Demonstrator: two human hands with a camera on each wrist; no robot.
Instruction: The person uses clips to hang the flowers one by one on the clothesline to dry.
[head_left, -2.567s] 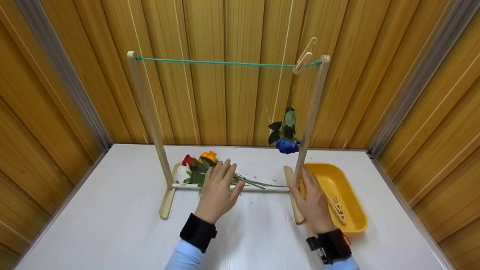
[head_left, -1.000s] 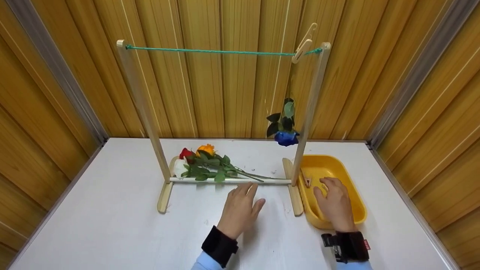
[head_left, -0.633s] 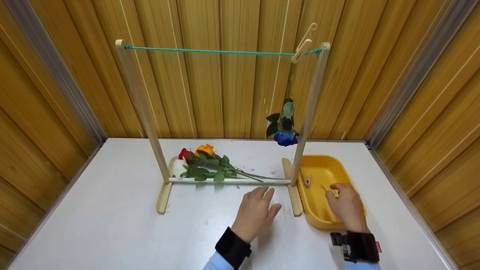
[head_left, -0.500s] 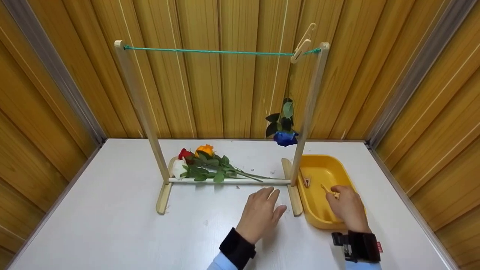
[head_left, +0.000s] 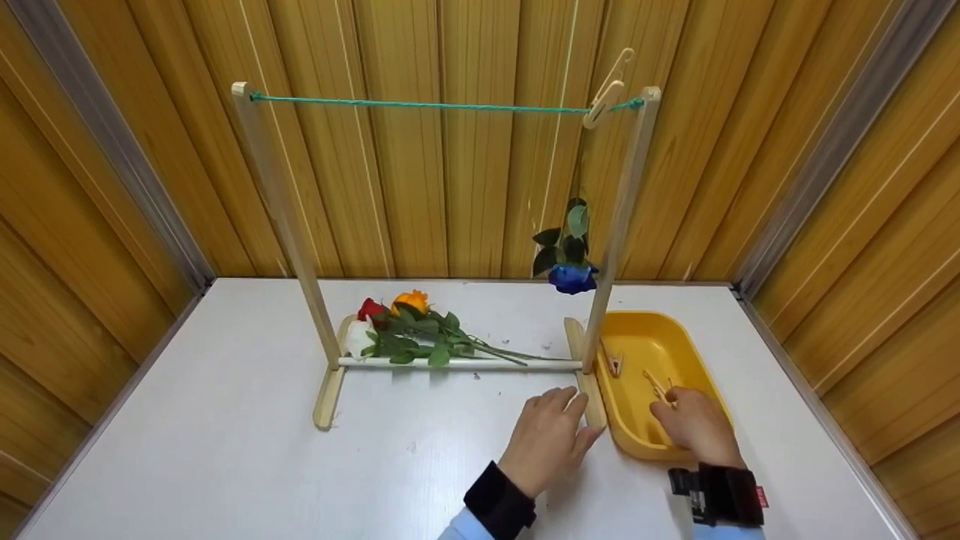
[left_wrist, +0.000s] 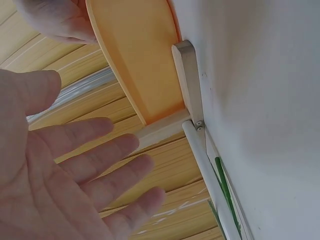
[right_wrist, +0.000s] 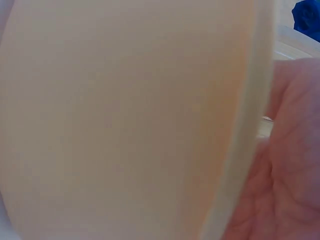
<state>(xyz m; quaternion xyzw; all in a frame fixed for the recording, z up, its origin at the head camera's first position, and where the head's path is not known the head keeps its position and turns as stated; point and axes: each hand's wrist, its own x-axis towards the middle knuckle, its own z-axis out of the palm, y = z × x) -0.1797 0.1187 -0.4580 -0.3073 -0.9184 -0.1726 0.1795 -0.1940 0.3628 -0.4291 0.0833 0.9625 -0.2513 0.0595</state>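
My right hand (head_left: 699,426) reaches into the yellow basin (head_left: 641,439), thumb and index finger pinching a wooden clothespin (head_left: 657,384); the basin's wall hides most of this grip in the right wrist view. My left hand (head_left: 549,436) hovers over the table near the rack's right foot (head_left: 592,405). Its fingers are spread and relaxed in the left wrist view, with nothing in them. Another clothespin (head_left: 615,365) lies by the basin's left wall. On the green string (head_left: 450,106), a clothespin (head_left: 604,103) holds a blue rose (head_left: 572,278) upside down by its stem.
A red rose (head_left: 371,310), an orange rose (head_left: 410,302) and a white rose (head_left: 361,339) lie on the table, stems pointing right along the rack's white lower bar (head_left: 457,364). The rack's left post (head_left: 289,225) stands beside them. Wood-patterned walls enclose the table.
My right hand has moved from the rack's right post into the basin and closed on a clothespin. My left hand has come away from the roses, moving right and toward me.
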